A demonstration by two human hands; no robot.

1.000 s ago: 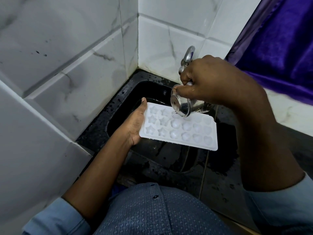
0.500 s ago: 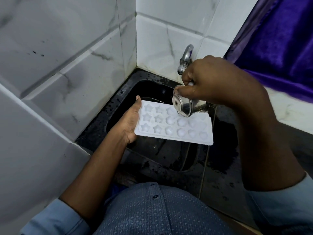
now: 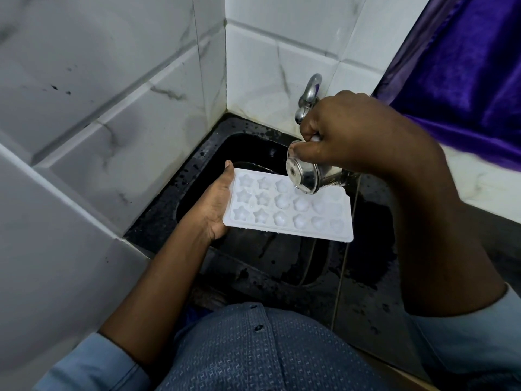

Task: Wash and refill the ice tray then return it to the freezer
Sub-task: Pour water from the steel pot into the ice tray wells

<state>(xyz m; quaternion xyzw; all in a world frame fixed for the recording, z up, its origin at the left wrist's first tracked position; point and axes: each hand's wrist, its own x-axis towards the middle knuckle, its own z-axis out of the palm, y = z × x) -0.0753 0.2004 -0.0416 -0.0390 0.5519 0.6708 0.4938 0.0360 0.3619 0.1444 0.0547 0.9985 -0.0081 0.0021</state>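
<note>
- White marbled tiles (image 3: 127, 122) enclose a wet black sink (image 3: 162, 218) with a tap (image 3: 309, 93).
- Our left hand (image 3: 212, 204) grips the ice tray (image 3: 287, 213) by its short edge, holding it roughly level above the sink.
- Our right hand (image 3: 355, 136) curls round a steel cup (image 3: 308, 176), tipped over the tray's far row.
- We judge refilling in progress; next, carry the pour across remaining cells, keeping the tray level.

I read this as a home kitchen wash corner: small black sink (image 3: 253, 258) sunk in a dark wet counter (image 3: 369, 280), metal wall tap (image 3: 310, 91), white marble-look wall tiles (image 3: 118, 153), purple cloth (image 3: 465, 80) hanging right.
</note>
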